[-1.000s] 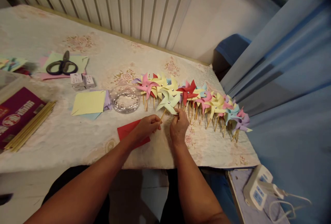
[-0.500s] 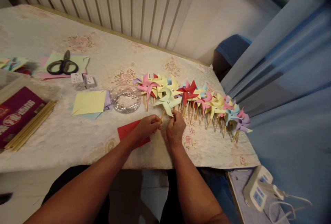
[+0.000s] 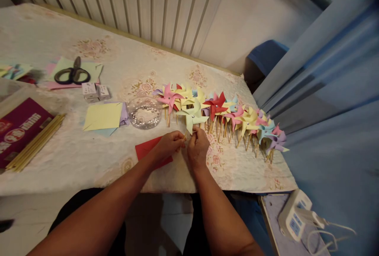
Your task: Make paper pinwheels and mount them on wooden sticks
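Note:
My left hand (image 3: 167, 144) pinches the wooden stick of a pale green paper pinwheel (image 3: 192, 116). My right hand (image 3: 197, 148) pinches a lower blade tip of the same pinwheel, right beside the left fingers. Behind it a row of several finished pinwheels (image 3: 237, 118) in pink, yellow, red, blue and purple lies across the table. A red paper square (image 3: 145, 148) lies partly under my left hand.
A clear dish of silver pins (image 3: 144, 113), yellow and purple paper squares (image 3: 103, 116), small white boxes (image 3: 94, 91), black scissors (image 3: 72, 74) on paper, wooden sticks (image 3: 34, 144) and a maroon packet (image 3: 17, 127) sit left. A white power strip (image 3: 293, 219) lies lower right by a blue curtain (image 3: 334, 110).
The green pinwheel has turned and shifted slightly left. My right hand has moved left, closer to my left hand.

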Demonstrator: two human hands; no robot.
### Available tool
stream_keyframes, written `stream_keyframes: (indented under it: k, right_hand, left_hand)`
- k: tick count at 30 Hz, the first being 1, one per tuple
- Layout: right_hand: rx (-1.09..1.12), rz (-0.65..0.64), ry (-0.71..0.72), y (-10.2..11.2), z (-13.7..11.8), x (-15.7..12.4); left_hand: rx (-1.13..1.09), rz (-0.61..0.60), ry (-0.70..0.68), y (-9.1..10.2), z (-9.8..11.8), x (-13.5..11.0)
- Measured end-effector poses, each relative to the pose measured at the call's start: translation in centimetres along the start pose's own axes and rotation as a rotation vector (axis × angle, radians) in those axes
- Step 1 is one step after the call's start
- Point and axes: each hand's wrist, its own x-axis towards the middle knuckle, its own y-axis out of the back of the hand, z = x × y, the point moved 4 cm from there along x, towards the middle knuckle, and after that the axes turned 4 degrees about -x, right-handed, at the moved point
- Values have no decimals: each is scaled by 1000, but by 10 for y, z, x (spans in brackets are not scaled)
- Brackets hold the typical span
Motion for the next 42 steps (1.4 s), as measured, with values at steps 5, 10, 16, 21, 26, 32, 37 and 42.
stream_keyframes:
  k: [5,10,16,21,26,32,37,42]
  right_hand:
    - [-18,-32,8,-2,-4,-2]
    - [-26,-55,36,-5,-5,-4]
    - [-29,-70,55,-7,-8,-5]
    - [-17,57,-11,3,-3,-1]
    - [-59,242,-144,22,14,10]
    - [-118,267,-91,31,29,21]
    - [-119,187,-24,25,34,23]
    - [-117,128,-10,20,36,24]
  left_hand:
    - [6,-4,-10,1,0,1]
    - [14,-9,-21,1,-3,2]
    - [11,-12,-12,0,-2,2]
    - [-13,-15,-3,1,-1,0]
    - [-29,-21,17,1,-1,-1]
    - [-19,-43,20,0,2,-4]
    - [-2,-77,19,-2,2,-4]
    - [31,-91,21,-3,3,-5]
